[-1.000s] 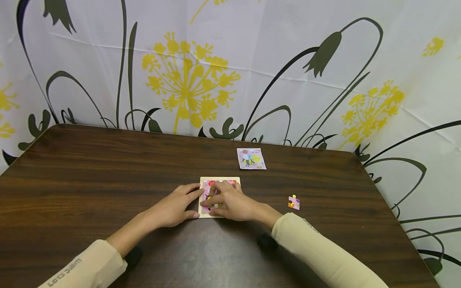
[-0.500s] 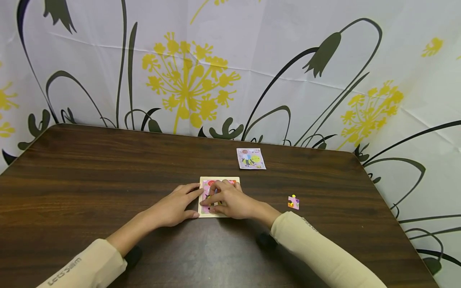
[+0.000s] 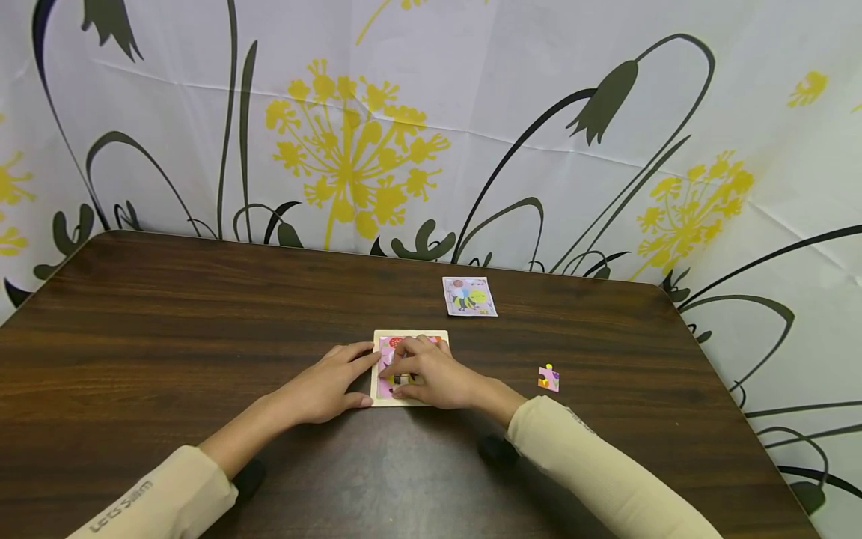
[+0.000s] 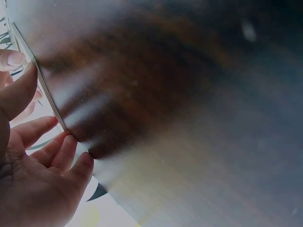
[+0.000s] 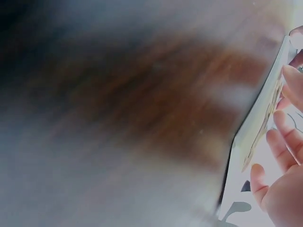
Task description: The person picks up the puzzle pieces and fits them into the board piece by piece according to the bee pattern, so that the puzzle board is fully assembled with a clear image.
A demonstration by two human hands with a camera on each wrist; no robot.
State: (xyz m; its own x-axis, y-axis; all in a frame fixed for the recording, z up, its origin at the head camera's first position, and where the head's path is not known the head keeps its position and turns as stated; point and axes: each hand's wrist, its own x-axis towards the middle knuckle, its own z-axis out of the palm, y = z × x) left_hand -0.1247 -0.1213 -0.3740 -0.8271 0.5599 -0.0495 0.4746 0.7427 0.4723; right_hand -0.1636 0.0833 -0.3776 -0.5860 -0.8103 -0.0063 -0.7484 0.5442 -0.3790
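In the head view a small square jigsaw puzzle in a pale wooden frame (image 3: 411, 334) lies flat near the middle of the table. Pink pieces with a red spot and black and yellow parts show inside it. My left hand (image 3: 328, 387) rests along the frame's left edge, fingertips and thumb touching it. Over the puzzle, my right hand (image 3: 434, 374) has its fingertips on the pieces, thumb and index finger spread apart; it covers much of the picture. The wooden frame's edge (image 5: 258, 106) also shows beside the right fingers in the right wrist view.
A loose pink puzzle piece (image 3: 548, 379) with yellow and orange parts lies to the right. Behind the puzzle is a square bee picture card (image 3: 470, 297). The dark wooden table (image 3: 236, 314) ends at a white flowered cloth (image 3: 512, 105).
My right index finger has slid slightly to the right over the puzzle, and a little more of the black and yellow part shows. The left hand has stayed in place.
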